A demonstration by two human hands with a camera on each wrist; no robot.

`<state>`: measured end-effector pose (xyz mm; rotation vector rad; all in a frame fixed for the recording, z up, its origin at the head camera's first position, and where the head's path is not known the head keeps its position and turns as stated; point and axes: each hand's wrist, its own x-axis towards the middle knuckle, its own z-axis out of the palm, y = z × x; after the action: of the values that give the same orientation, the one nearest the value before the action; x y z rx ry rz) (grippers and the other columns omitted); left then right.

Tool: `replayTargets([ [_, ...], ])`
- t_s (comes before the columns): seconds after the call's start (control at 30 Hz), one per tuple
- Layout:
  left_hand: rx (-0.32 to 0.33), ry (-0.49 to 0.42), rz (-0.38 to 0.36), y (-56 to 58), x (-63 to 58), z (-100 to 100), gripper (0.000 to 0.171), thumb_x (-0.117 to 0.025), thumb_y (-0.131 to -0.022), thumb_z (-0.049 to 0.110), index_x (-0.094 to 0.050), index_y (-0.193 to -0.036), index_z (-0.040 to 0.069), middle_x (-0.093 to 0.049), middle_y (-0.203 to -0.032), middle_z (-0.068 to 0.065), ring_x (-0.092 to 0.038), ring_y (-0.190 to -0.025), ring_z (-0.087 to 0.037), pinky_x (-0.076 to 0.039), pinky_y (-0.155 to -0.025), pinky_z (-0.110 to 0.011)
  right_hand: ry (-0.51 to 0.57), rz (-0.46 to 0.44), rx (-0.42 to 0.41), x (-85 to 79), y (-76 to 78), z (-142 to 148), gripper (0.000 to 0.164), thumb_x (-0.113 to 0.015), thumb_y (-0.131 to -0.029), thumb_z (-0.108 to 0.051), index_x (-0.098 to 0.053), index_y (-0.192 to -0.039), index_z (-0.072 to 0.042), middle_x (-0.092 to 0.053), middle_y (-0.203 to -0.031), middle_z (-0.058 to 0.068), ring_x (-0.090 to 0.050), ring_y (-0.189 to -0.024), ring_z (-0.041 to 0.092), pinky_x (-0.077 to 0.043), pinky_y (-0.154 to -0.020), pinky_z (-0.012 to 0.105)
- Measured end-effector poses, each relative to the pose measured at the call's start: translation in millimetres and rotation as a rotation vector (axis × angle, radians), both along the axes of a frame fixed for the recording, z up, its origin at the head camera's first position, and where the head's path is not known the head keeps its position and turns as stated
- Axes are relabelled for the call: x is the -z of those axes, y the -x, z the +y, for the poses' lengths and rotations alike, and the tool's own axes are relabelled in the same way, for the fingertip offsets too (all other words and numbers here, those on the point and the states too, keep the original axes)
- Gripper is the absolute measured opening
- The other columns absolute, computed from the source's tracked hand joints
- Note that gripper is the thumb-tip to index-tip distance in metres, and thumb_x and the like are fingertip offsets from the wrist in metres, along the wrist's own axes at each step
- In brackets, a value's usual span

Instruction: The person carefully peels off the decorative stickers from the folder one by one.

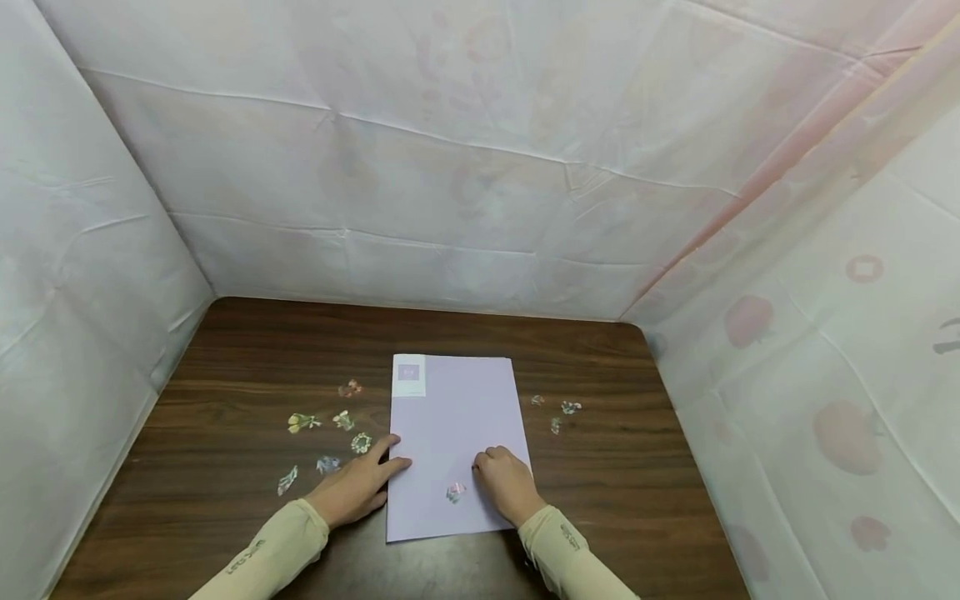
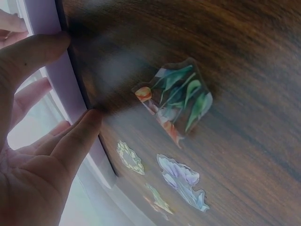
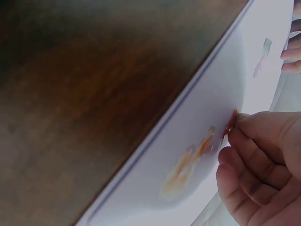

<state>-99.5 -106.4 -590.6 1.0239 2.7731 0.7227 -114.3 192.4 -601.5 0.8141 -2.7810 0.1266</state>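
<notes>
A lilac folder or booklet with a white label in its upper left corner lies on the brown wooden table. My left hand rests at its left edge, the fingers extended and touching the side and cover. Over the lower right of the cover, my right hand pinches a small reddish-orange sticker between thumb and forefinger, close to the surface. Another orange sticker lies on the cover beside those fingers; the hand hides it from the head view. A pink and green flower sticker sits left of the right hand.
Several floral stickers lie left of the folder, among them a yellow bouquet, a wreath and a purple flower. Three small ones, including a bluish sticker, lie to its right. Pale cloth walls enclose the table.
</notes>
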Motion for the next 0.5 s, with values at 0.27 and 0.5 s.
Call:
replayTargets([
  [0.27, -0.004, 0.001, -0.010, -1.1, 0.2, -0.3, 0.048, -0.071, -0.090, 0.005, -0.059, -0.136, 0.009, -0.037, -0.149, -0.026, -0.066, -0.093, -0.030, -0.049, -0.063, -0.030, 0.000, -0.050, -0.001, -0.2, 2.9, -0.2, 0.013, -0.077, -0.087, -0.014, -0.067, -0.078, -0.013, -0.060, -0.071, -0.003, -0.059, -0.069, 0.015, -0.050, -0.062, 0.027],
  [0.5, -0.002, 0.001, -0.002, -0.1, -0.5, 0.7, 0.048, -0.071, -0.090, 0.005, -0.059, -0.136, 0.009, -0.038, -0.149, -0.026, -0.066, -0.094, -0.031, -0.050, -0.064, -0.031, -0.071, 0.028, -0.032, 0.7, 3.8, -0.3, 0.015, -0.075, -0.084, -0.012, -0.062, -0.077, -0.011, -0.055, -0.069, -0.001, -0.055, -0.066, 0.016, -0.048, -0.057, 0.027],
])
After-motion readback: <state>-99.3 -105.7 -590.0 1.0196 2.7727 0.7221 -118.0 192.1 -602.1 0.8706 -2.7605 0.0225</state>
